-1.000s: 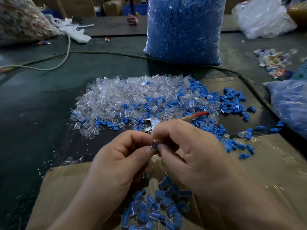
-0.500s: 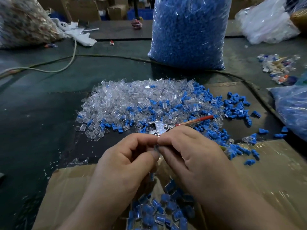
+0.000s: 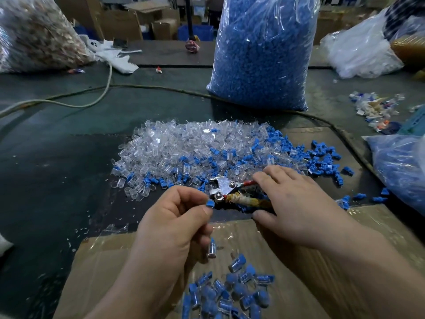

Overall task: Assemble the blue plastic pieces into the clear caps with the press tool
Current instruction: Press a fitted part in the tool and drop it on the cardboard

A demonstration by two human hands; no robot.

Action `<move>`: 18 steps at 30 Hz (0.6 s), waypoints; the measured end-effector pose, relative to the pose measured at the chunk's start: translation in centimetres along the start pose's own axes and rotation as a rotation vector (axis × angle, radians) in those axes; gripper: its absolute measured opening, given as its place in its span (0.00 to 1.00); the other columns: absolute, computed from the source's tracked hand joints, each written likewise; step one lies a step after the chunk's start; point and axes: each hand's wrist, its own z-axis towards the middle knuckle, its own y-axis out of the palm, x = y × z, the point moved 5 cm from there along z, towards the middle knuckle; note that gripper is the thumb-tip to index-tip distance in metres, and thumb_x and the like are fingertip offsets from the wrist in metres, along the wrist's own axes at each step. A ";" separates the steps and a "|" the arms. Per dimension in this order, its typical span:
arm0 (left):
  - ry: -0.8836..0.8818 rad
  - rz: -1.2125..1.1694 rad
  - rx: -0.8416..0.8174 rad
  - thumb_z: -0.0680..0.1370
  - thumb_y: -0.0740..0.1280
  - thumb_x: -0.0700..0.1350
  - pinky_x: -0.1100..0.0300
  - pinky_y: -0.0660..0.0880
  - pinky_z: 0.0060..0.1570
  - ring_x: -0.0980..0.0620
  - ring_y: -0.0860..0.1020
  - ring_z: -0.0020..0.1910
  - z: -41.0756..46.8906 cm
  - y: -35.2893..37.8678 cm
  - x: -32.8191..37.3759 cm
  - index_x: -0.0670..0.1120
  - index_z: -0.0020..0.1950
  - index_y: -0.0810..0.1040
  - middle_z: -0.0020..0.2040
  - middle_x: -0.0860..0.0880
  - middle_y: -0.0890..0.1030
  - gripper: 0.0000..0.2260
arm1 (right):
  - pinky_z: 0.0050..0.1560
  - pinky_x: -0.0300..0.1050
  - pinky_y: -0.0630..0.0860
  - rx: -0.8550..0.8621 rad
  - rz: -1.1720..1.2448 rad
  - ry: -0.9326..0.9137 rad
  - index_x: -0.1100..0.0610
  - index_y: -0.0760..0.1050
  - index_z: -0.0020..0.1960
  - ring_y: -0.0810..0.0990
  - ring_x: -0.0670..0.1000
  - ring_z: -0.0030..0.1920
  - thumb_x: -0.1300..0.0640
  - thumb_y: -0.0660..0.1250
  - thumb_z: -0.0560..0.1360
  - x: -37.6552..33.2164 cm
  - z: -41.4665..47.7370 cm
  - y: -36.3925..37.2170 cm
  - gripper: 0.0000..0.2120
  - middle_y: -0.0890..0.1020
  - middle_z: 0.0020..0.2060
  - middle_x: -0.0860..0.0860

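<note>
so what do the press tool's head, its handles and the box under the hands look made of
Press tool: head looks like bare bright metal, shiny with rivets. Handles: one appears red-coated, the other wrapped in frayed tan tape or cloth; unclear which. Box: brown cardboard, glossy where clear tape seems to cover it.

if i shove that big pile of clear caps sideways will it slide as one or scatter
The clear caps probably scatter: they lie loose, with strays already at the edges. They look thin and hollow, so likely light. Their rounded shape suggests some would roll, and blue pieces mixed in would go along.
</note>
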 end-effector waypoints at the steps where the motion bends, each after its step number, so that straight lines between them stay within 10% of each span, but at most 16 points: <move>1: 0.001 -0.017 -0.013 0.77 0.69 0.35 0.59 0.73 0.25 0.48 0.74 0.27 0.0 0.1 0.0 0.49 0.43 0.82 0.31 0.43 0.78 0.09 | 0.73 0.52 0.56 0.001 -0.024 -0.021 0.44 0.51 0.75 0.58 0.53 0.74 0.35 0.59 0.75 0.2 0.4 0.0 0.33 0.61 0.74 0.48; 12: -0.007 -0.034 -0.025 0.74 0.71 0.39 0.60 0.73 0.23 0.50 0.75 0.25 0.6 -0.2 -0.2 0.50 0.43 0.83 0.31 0.44 0.79 0.06 | 0.58 0.49 0.69 0.127 -0.100 -0.110 0.46 0.68 0.66 0.71 0.51 0.53 0.38 0.59 0.69 0.4 1.2 -2.5 0.27 0.78 0.54 0.46; 18: 0.034 -0.057 -0.011 0.76 0.71 0.40 0.57 0.72 0.27 0.49 0.74 0.27 0.6 -0.6 -0.4 0.51 0.46 0.82 0.32 0.44 0.79 0.05 | 0.37 0.42 0.67 0.318 0.256 0.006 0.45 0.68 0.62 0.72 0.43 0.39 0.39 0.55 0.70 -0.2 -2.7 -3.7 0.22 0.75 0.44 0.40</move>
